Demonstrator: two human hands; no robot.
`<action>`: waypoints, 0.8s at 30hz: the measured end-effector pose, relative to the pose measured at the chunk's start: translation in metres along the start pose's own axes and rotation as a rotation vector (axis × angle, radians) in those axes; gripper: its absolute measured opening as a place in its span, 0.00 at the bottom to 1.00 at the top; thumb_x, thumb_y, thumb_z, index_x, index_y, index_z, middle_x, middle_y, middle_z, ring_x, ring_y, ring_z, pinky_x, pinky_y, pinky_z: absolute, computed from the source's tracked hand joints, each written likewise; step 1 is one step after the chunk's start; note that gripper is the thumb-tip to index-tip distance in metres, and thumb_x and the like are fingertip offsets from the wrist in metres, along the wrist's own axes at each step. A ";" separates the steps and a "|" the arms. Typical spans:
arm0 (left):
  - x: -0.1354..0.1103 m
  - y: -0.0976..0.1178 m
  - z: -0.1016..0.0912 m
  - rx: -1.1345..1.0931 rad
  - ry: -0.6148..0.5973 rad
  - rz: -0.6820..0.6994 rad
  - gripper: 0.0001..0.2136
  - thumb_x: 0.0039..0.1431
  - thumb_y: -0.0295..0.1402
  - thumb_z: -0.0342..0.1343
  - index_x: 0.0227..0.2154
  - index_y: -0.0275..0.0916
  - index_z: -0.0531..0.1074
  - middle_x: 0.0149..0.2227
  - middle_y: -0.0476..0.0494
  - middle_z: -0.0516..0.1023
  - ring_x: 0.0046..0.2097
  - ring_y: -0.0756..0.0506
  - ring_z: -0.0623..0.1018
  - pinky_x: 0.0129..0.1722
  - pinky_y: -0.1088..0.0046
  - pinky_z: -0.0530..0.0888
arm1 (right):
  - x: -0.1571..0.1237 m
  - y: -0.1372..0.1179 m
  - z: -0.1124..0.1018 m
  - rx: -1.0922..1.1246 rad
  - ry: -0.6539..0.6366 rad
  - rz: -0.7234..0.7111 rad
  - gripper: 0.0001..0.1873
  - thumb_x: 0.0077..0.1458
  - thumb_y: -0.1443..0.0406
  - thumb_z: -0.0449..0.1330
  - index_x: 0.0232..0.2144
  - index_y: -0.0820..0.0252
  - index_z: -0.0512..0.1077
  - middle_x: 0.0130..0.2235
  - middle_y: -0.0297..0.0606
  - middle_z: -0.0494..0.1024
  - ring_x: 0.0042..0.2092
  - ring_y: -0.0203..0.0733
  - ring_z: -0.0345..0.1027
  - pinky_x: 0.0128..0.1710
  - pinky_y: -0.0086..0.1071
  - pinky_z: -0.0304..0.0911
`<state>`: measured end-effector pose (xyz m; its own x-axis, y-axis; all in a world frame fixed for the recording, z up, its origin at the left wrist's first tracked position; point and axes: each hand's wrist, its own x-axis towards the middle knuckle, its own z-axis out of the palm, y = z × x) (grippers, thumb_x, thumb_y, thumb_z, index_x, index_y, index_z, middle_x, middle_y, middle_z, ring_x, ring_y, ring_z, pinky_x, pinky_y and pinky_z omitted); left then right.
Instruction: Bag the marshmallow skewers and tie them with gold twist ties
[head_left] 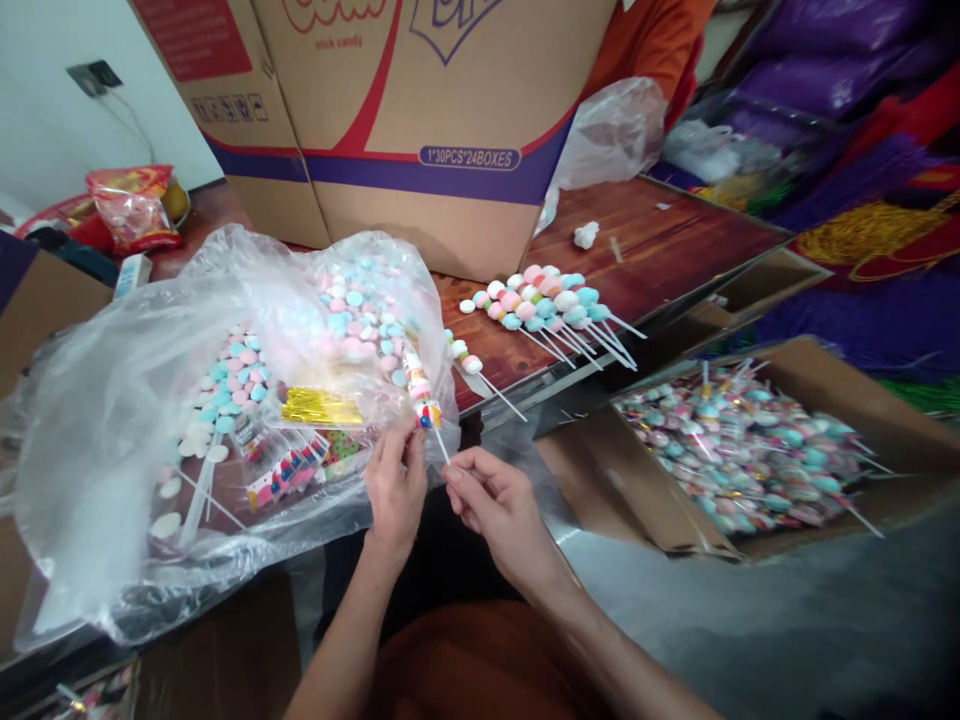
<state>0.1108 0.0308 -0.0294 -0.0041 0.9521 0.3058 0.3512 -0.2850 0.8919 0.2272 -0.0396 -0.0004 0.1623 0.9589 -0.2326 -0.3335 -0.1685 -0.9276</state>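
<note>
My left hand pinches the lower end of a wrapped candy skewer, a stick of pink, white and blue sweets in a printed sleeve. My right hand is closed on the thin white stick below it, fingertips almost touching the left hand. Just to the left lie gold twist ties and printed wrappers, beside a big clear plastic bag full of sweets on sticks. A bunch of unwrapped skewers lies on the wooden table to the right.
A large printed cardboard carton stands at the back of the table. An open carton of wrapped skewers sits low on the right. Another person's orange sleeve shows behind a clear bag. Red snack bags lie far left.
</note>
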 end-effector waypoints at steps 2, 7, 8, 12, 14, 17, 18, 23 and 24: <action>0.000 0.000 0.000 -0.021 0.006 0.005 0.06 0.61 0.36 0.60 0.38 0.44 0.80 0.37 0.41 0.82 0.40 0.42 0.78 0.45 0.66 0.71 | -0.001 -0.001 0.002 -0.001 -0.002 0.005 0.19 0.60 0.52 0.62 0.26 0.59 0.67 0.22 0.27 0.64 0.22 0.29 0.51 0.19 0.25 0.44; -0.002 -0.001 0.001 0.018 -0.006 0.050 0.08 0.62 0.32 0.57 0.39 0.44 0.80 0.36 0.41 0.81 0.39 0.42 0.78 0.44 0.67 0.71 | 0.000 -0.004 0.004 0.041 0.001 0.032 0.18 0.59 0.52 0.62 0.27 0.59 0.67 0.21 0.27 0.64 0.21 0.29 0.50 0.19 0.25 0.43; -0.001 -0.001 0.002 0.042 -0.004 0.069 0.08 0.62 0.31 0.57 0.39 0.43 0.80 0.34 0.42 0.80 0.37 0.43 0.77 0.42 0.68 0.71 | 0.000 -0.004 0.004 0.055 0.000 0.038 0.18 0.58 0.52 0.62 0.27 0.59 0.67 0.21 0.27 0.64 0.21 0.28 0.50 0.18 0.24 0.42; 0.002 0.002 0.004 0.134 0.028 0.137 0.07 0.60 0.29 0.57 0.36 0.42 0.79 0.28 0.46 0.76 0.30 0.46 0.73 0.35 0.71 0.68 | -0.002 -0.005 0.006 0.085 -0.010 0.063 0.18 0.58 0.53 0.63 0.27 0.59 0.67 0.21 0.26 0.63 0.20 0.27 0.48 0.18 0.24 0.41; 0.003 0.004 0.005 0.169 0.049 0.154 0.06 0.58 0.28 0.57 0.33 0.42 0.78 0.25 0.49 0.74 0.27 0.47 0.71 0.32 0.72 0.67 | -0.003 -0.005 0.007 0.080 -0.008 0.067 0.17 0.58 0.53 0.63 0.27 0.59 0.67 0.22 0.26 0.63 0.21 0.27 0.48 0.19 0.24 0.41; 0.004 0.004 0.004 0.217 0.050 0.188 0.06 0.55 0.26 0.56 0.30 0.42 0.77 0.22 0.51 0.70 0.24 0.49 0.68 0.29 0.73 0.64 | -0.004 -0.005 0.007 0.070 0.006 0.047 0.17 0.59 0.54 0.62 0.27 0.59 0.67 0.22 0.26 0.63 0.21 0.28 0.48 0.19 0.24 0.42; 0.004 0.003 0.004 0.232 0.042 0.202 0.06 0.54 0.26 0.56 0.29 0.42 0.76 0.21 0.52 0.69 0.24 0.49 0.67 0.29 0.73 0.64 | -0.004 -0.004 0.007 0.069 0.008 0.040 0.17 0.59 0.54 0.62 0.27 0.59 0.67 0.22 0.26 0.63 0.21 0.28 0.48 0.19 0.24 0.42; 0.000 0.001 -0.003 0.191 -0.053 0.232 0.07 0.55 0.26 0.54 0.24 0.42 0.70 0.19 0.55 0.65 0.21 0.50 0.64 0.26 0.73 0.62 | 0.002 -0.002 0.005 0.036 -0.023 0.019 0.16 0.60 0.55 0.60 0.27 0.59 0.66 0.22 0.26 0.63 0.21 0.28 0.49 0.19 0.25 0.43; -0.003 0.002 -0.005 0.154 -0.090 0.234 0.07 0.55 0.26 0.54 0.24 0.42 0.70 0.18 0.55 0.65 0.20 0.51 0.63 0.25 0.74 0.62 | 0.004 -0.003 0.005 0.022 -0.028 0.006 0.16 0.60 0.55 0.60 0.27 0.59 0.67 0.22 0.26 0.63 0.21 0.29 0.49 0.20 0.25 0.44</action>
<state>0.1066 0.0273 -0.0271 0.1746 0.8704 0.4604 0.4708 -0.4845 0.7373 0.2245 -0.0342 0.0024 0.1344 0.9640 -0.2293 -0.3546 -0.1693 -0.9196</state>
